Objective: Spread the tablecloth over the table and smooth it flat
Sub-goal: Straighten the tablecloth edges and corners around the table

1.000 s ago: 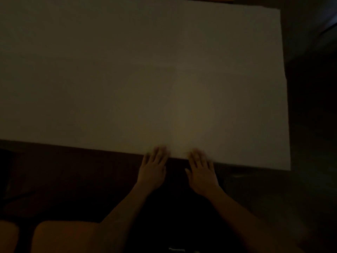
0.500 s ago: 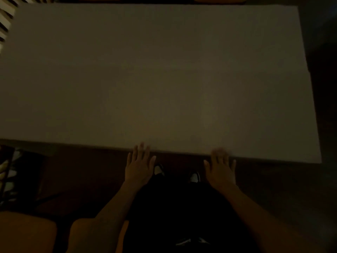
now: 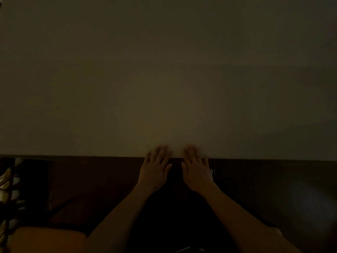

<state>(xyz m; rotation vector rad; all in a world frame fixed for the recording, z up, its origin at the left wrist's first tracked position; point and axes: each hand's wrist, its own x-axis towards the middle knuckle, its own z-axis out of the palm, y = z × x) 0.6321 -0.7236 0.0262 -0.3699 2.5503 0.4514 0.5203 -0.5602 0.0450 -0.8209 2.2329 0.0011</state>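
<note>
The pale, smooth tablecloth covers the counter, its long axis running left to right. Both hands, left hand and right hand, rest side by side at the near edge's middle, fingers straight, flat on the cloth, grasping nothing; the cloth stretches away from them.

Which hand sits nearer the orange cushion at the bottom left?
The left hand; it lies flat at the tablecloth edge on the orange cushion side, the right hand beyond it.
</note>
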